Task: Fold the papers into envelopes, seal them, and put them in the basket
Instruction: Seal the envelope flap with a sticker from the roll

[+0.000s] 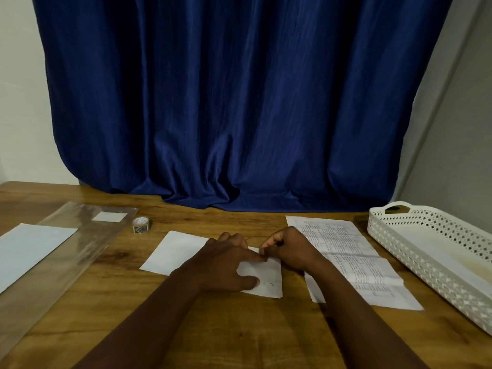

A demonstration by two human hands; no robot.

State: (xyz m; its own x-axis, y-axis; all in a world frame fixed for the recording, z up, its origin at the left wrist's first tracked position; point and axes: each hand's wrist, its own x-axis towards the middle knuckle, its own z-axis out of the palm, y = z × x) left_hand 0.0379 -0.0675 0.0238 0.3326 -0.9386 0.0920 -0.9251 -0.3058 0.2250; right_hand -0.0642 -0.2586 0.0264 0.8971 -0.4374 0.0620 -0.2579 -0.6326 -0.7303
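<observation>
Paper [262,275] at lower centre of the worktop [213,328]: thin, light, limp.
My left hand [226,265] presses it flat, fingers spread; my right hand [286,249] pinches its upper edge, the best hold for creasing.

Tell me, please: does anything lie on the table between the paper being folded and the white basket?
Yes. A printed sheet lies flat on the table between the folded paper and the basket. It is flat, so the paper can probably be carried over it.

Left hand [223,265] presses the folded paper [266,278] on the table [213,328]; right hand [288,250] pinches its fold.
</observation>
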